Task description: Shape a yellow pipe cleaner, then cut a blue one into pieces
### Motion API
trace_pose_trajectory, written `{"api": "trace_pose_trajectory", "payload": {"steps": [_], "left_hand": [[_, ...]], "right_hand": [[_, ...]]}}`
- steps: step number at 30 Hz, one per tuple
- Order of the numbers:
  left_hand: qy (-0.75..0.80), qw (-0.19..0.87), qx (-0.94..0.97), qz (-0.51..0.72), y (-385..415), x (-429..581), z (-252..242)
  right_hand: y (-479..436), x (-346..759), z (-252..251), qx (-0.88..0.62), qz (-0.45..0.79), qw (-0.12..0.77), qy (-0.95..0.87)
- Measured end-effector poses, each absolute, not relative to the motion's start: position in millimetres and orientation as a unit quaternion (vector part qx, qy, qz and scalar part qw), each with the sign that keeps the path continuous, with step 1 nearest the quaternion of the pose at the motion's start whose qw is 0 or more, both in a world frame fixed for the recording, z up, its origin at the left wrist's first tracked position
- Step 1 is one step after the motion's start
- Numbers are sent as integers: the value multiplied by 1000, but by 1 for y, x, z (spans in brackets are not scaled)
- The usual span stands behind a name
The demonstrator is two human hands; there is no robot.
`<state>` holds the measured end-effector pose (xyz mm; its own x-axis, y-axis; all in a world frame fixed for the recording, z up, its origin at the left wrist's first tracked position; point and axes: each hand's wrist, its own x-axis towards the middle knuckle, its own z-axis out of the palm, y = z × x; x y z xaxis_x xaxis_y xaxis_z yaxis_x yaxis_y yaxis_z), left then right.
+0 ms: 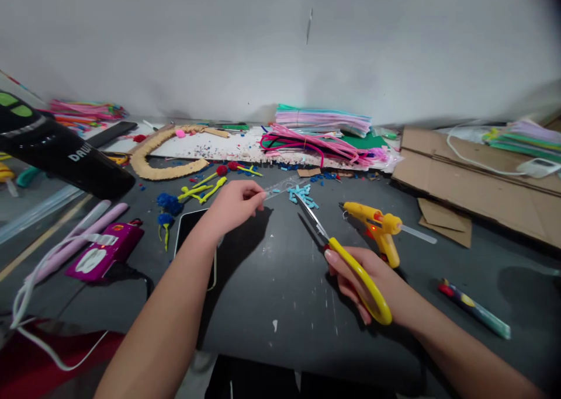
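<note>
My right hand grips scissors with yellow handles, their blades pointing away toward a small heap of light blue cut pieces. The blade tips reach the heap's near edge. My left hand has its thumb and fingers pinched together at the near end of a clear plastic ruler. That ruler lies on the dark table, beside the blue pieces. Below my left forearm is a phone, partly hidden.
A yellow glue gun stands at right, near cardboard sheets and a pen-like tube. Pink pipe cleaners lie at the back. At left are a cardboard ring, a black dryer-like object and a purple power box.
</note>
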<state>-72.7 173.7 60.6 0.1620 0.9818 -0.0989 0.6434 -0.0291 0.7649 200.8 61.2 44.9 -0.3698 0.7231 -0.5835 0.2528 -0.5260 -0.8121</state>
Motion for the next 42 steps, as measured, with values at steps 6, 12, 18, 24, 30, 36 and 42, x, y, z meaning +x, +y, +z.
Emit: {"api": "trace_pose_trajectory", "payload": {"steps": [6, 12, 18, 24, 30, 36, 42], "left_hand": [[727, 143, 624, 247, 195, -120, 53], [670, 121, 690, 247, 195, -107, 58], [608, 106, 768, 168, 243, -57, 59], [595, 79, 793, 106, 282, -32, 41], [580, 52, 807, 100, 282, -31, 35], [574, 37, 810, 118, 279, -31, 31], [528, 89, 832, 146, 259, -38, 29]], "right_hand": [[61, 197, 52, -531, 691, 158, -465], [61, 196, 55, -520, 697, 162, -466], [64, 199, 44, -510, 718, 172, -441], [65, 199, 43, -509, 724, 163, -436], [65, 196, 49, -502, 731, 152, -436], [65, 195, 45, -503, 727, 154, -441], [65, 197, 47, -498, 722, 162, -452]]}}
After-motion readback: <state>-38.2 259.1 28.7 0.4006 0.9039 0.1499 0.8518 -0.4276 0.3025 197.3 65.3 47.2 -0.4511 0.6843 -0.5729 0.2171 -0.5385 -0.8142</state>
